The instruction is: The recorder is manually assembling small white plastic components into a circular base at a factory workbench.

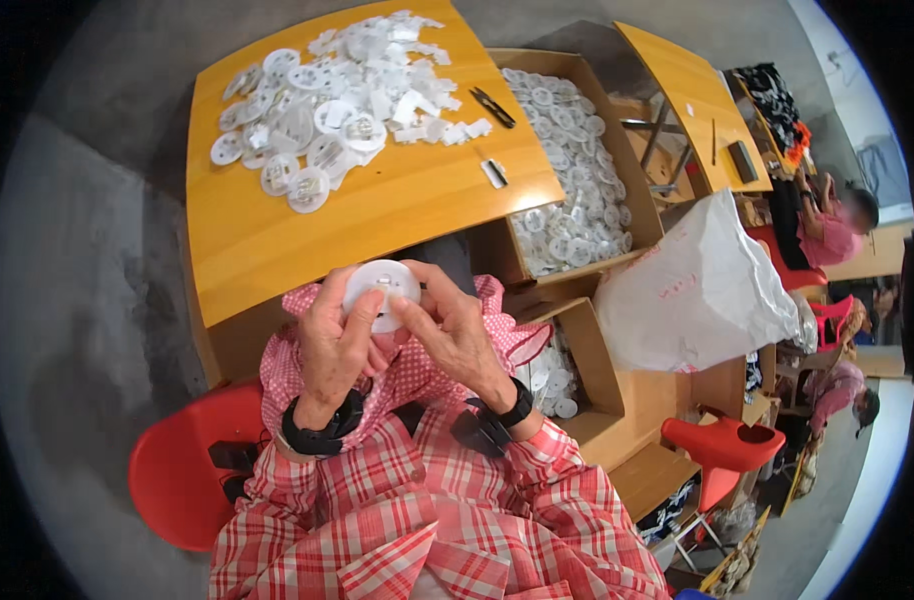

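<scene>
Between my two hands is a round white plastic disc [382, 276] with a small fitting at its centre, held up over my lap near the table's front edge. My left hand [329, 335] grips its left side, thumb pressed on its face. From the right, my right hand [457, 325] pinches the rim, its thumb also on the disc. A pile of similar white discs [309, 188] and small clear and white pieces [377, 60] covers the far part of the yellow table [427, 205]. The underside of the held disc is hidden.
Black thread snips [492, 107] and a small white-and-dark piece [494, 173] lie on the table's right. A large carton [642, 205] full of discs stands beside it, near a big white bag [692, 290]. A smaller carton [599, 350], red stools [192, 470] and two seated people are around.
</scene>
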The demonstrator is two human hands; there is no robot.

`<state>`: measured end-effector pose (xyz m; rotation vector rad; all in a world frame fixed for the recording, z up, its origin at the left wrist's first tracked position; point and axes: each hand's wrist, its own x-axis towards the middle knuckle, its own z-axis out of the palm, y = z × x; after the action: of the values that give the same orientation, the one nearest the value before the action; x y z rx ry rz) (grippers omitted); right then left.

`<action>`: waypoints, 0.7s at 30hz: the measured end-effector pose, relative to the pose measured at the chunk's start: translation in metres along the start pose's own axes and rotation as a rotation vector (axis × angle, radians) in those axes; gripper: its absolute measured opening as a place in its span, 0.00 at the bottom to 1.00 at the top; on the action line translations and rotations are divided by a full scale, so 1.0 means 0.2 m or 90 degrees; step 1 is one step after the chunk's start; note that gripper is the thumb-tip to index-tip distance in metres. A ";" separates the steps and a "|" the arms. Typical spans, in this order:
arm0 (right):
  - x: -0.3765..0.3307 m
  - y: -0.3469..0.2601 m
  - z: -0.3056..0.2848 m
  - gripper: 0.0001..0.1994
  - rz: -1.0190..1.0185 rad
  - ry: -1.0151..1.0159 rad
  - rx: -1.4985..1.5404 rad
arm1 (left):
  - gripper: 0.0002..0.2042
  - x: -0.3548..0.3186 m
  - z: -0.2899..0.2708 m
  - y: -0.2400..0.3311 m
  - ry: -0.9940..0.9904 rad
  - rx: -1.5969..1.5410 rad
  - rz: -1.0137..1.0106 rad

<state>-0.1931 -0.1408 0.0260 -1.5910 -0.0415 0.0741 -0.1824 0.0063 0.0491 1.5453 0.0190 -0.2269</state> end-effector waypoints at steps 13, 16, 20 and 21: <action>-0.02 0.12 -0.17 0.13 0.103 0.075 0.144 | 0.16 0.11 -0.04 -0.10 -0.146 0.078 -0.152; -0.08 0.26 -0.43 0.13 0.078 0.257 0.173 | 0.17 0.16 -0.14 -0.14 -0.119 0.127 -0.133; -0.29 0.70 -0.82 0.10 0.179 0.495 0.283 | 0.16 0.23 -0.31 -0.18 -0.059 0.166 -0.086; -0.37 0.84 -0.90 0.09 0.245 0.515 0.273 | 0.16 0.26 -0.35 -0.20 -0.057 0.165 -0.084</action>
<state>-0.2570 -0.3301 -0.1358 -1.0875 0.8550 -0.2497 -0.1289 0.0681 0.0001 1.7929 0.0213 -0.4161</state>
